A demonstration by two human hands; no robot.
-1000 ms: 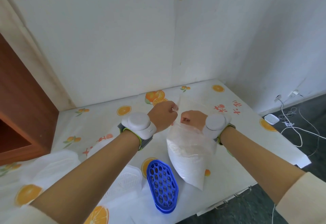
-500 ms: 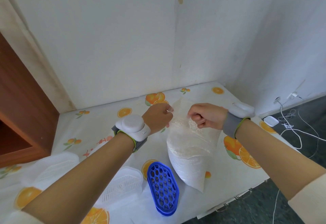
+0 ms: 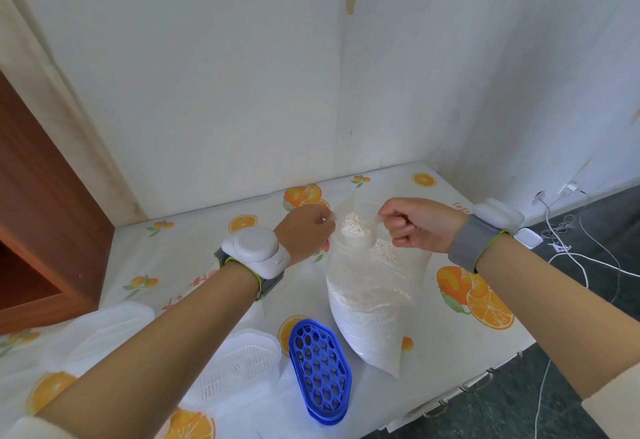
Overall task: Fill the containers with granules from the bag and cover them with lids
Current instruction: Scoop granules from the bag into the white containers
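Note:
A clear plastic bag [image 3: 372,303] of white granules stands upright in the middle of the table. My left hand [image 3: 306,232] pinches the left edge of its mouth, and my right hand [image 3: 420,224] pinches the right edge. The mouth is pulled apart and granules show inside. A blue honeycomb lid [image 3: 320,366] lies just in front of the bag. To its left sits a white container [image 3: 239,366] with a slotted inner surface, and another white container [image 3: 104,331] lies further left, partly hidden by my left forearm.
The table [image 3: 194,241] has an orange-print cover and stands in a corner of white walls. A brown wooden cabinet [image 3: 38,231] stands at the left. White cables and a small white box [image 3: 528,238] lie on the dark floor at the right. The table's front edge runs close below the lid.
My hands have moved apart, right hand rightward and left hand slightly leftward, pulling the bag's mouth open so granules show at the top.

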